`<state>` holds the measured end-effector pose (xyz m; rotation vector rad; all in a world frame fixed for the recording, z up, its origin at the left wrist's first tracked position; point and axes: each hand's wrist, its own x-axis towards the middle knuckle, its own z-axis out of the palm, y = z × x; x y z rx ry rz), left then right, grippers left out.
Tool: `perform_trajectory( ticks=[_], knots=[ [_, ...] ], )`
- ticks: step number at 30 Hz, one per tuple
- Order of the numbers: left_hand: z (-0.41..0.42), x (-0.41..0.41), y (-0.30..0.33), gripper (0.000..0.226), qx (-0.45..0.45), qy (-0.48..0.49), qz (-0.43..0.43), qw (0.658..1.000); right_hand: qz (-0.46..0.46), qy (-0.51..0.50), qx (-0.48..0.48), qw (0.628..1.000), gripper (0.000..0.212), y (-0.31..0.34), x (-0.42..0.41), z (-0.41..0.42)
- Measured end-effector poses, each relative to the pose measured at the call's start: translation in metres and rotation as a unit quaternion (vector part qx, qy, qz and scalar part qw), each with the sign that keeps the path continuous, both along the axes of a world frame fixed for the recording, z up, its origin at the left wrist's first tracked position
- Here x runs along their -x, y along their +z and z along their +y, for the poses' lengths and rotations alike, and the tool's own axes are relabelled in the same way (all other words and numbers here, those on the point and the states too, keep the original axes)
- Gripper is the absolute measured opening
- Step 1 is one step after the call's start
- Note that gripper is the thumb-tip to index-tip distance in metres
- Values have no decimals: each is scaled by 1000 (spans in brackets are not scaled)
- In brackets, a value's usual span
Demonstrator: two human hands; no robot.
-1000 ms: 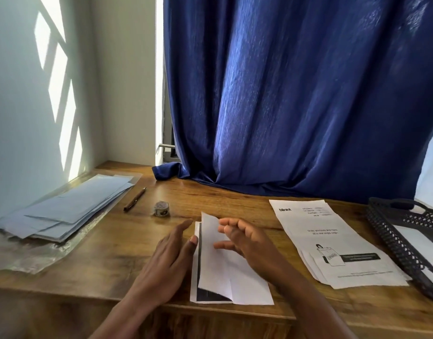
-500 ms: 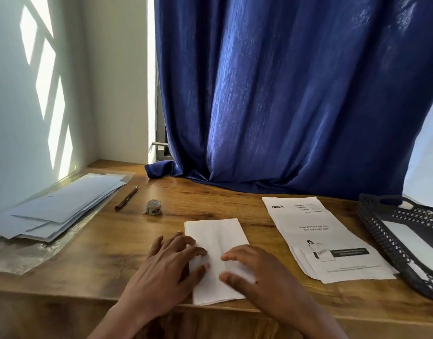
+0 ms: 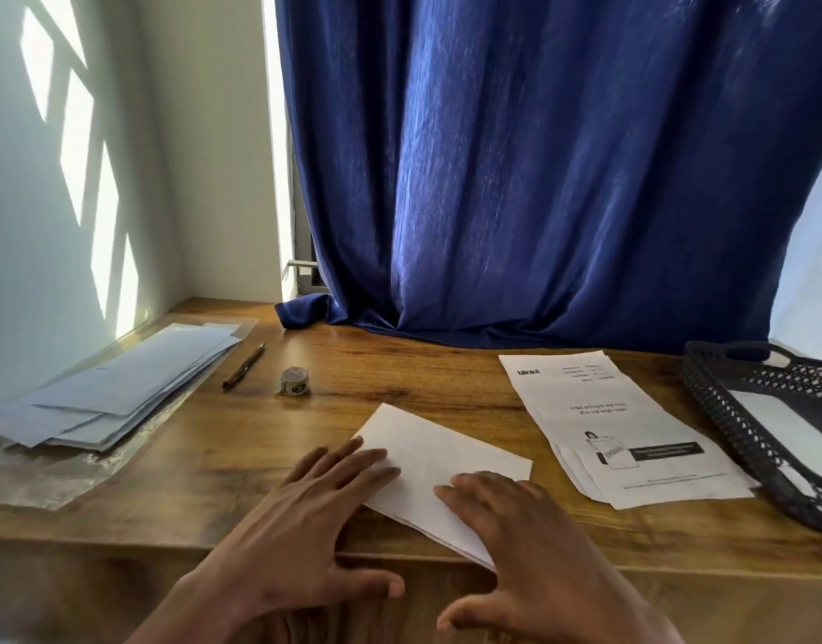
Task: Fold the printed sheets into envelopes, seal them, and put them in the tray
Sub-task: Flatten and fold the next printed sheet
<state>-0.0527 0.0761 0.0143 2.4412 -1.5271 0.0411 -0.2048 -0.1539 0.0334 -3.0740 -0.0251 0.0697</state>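
Observation:
A folded white sheet [image 3: 439, 457] lies skewed on the wooden desk [image 3: 400, 374], one corner reaching the front edge. My left hand [image 3: 307, 522] lies flat with straight fingers pressing the sheet's left part. On the sheet's lower right part rests my right hand [image 3: 530, 550], fingers spread and flat. To the right lies a stack of printed sheets [image 3: 618, 425]. The black mesh tray [image 3: 725, 411] stands at the far right with a white envelope [image 3: 785, 429] inside. A pile of pale blue envelopes [image 3: 121, 388] lies at the left on clear plastic.
A pen [image 3: 243, 373] and a small roll of tape [image 3: 294, 381] lie between the envelope pile and the folded sheet. A blue curtain [image 3: 539, 178] hangs down onto the desk's back edge. A white wall bounds the desk on the left.
The sheet was folded shut and flattened under both hands, then turned clockwise so it now lies diagonally. Both hands stay flat on it.

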Motion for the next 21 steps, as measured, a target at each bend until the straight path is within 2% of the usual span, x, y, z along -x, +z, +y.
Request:
perform_trajectory(
  ticks=[2, 4, 7, 10, 14, 16, 18, 21],
  knots=[
    [3, 0, -1, 103, -12, -4, -26, 1000, -26, 8, 1, 1000, 95, -6, 7, -6],
    [7, 4, -2, 87, 19, -7, -66, 998, -60, 14, -25, 998, 77, -10, 16, -14],
    [14, 12, -8, 58, 77, -37, -103, 991, -73, 22, -95, 993, 63, -12, 29, -26],
    [21, 15, -11, 51, 117, -59, -79, 988, -86, 18, -195, 977, 52, -9, 37, -35],
    [20, 10, -6, 58, 197, -47, 42, 978, -157, -29, -317, 935, 34, -6, 28, -43],
    [11, 4, -2, 63, 254, -25, 107, 961, -184, -53, -354, 915, 39, -4, 17, -46],
    [1, -5, 1, 68, 304, 2, 136, 943, -214, -76, -380, 897, 55, -2, 6, -49],
    [-13, -20, 0, 71, 329, 44, 159, 930, -248, -116, -358, 893, 75, -7, -8, -52]
  ],
)
